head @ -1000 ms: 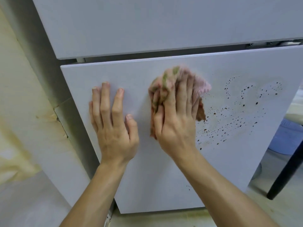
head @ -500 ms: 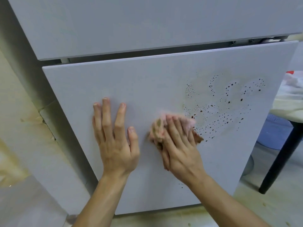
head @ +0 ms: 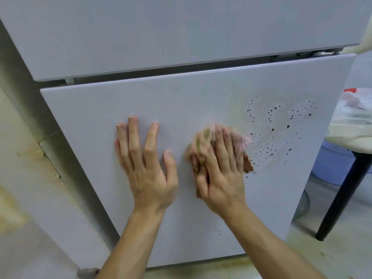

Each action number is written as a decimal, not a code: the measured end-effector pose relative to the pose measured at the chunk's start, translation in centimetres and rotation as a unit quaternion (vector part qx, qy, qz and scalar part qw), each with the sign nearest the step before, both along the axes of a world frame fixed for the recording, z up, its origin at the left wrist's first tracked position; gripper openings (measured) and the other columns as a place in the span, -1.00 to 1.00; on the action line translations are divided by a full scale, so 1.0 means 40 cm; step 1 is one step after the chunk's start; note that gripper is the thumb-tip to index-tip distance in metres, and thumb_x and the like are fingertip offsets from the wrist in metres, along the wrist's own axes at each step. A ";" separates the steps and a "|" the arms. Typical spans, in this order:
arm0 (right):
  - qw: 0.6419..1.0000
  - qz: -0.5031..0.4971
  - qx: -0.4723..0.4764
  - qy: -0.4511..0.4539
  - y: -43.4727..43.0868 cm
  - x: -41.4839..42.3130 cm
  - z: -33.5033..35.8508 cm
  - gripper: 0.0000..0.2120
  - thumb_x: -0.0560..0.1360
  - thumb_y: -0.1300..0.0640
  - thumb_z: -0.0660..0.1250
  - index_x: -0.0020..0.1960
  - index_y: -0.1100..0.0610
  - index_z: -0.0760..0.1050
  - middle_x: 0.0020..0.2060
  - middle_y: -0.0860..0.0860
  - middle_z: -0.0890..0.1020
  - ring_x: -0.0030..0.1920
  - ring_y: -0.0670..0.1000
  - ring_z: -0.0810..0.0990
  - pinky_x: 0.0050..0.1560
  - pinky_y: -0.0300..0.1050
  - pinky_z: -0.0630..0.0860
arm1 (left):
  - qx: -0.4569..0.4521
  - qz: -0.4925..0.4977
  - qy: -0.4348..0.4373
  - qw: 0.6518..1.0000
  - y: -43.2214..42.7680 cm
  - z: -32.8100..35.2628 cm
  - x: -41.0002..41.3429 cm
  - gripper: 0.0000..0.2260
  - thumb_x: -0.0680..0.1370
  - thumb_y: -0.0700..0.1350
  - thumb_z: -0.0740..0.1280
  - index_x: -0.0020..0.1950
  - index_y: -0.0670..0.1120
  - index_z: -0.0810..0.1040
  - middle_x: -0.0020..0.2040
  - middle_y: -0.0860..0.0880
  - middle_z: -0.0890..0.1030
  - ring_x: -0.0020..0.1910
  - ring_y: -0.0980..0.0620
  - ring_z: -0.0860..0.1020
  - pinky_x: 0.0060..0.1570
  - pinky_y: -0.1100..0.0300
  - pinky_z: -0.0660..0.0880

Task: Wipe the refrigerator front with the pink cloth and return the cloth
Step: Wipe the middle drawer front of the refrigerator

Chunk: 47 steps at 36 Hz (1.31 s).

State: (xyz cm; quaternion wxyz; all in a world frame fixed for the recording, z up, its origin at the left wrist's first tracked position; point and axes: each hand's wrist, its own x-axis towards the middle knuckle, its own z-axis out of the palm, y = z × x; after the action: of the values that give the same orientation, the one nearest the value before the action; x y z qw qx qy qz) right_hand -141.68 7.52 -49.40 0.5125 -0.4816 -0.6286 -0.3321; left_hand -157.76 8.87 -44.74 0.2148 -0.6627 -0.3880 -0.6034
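I see my left hand flat on the white refrigerator lower door, fingers straight and spread, holding nothing. My right hand presses the crumpled pink stained cloth against mid-door with straight fingers. Just beside it, toward the door's right edge, are dark brown speckles.
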 end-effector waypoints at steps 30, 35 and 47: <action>0.993 0.042 0.079 0.078 0.014 0.023 0.169 -0.54 0.71 0.27 0.05 0.61 0.24 0.23 0.61 0.20 0.26 0.67 0.15 0.12 0.63 0.22 0.09 | 0.008 0.013 0.018 1.000 -0.004 0.029 0.030 -0.41 0.49 -0.16 0.34 0.53 -0.13 0.37 0.64 -0.25 0.22 0.68 -0.24 0.08 0.62 -0.27 -0.01; 0.999 0.001 0.033 -0.001 0.002 0.089 -0.020 -0.56 0.72 0.10 0.01 0.60 0.07 0.17 0.69 0.04 0.06 0.69 0.08 0.04 0.62 0.22 0.06 | 0.012 0.024 0.031 0.999 0.003 0.031 0.040 -0.39 0.49 -0.14 0.36 0.56 -0.11 0.40 0.65 -0.24 0.22 0.66 -0.31 0.09 0.62 -0.29 -0.04; 0.999 -0.031 -0.024 0.023 -0.024 0.117 -0.013 -0.42 0.75 -0.12 -0.03 0.71 -0.12 -0.16 0.69 -0.12 -0.16 0.69 -0.04 -0.12 0.63 0.13 -0.09 | -0.004 0.051 0.051 0.997 0.008 0.032 0.049 -0.33 0.61 0.22 0.37 0.61 -0.07 0.31 0.66 -0.27 0.15 0.64 -0.40 0.07 0.60 -0.35 -0.07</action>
State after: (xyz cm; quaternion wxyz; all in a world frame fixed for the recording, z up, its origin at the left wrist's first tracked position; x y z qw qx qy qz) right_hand -137.00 6.54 -49.92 0.5045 -0.5203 -0.6093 -0.3216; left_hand -155.79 9.19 -43.44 0.2618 -0.6729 -0.4120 -0.5558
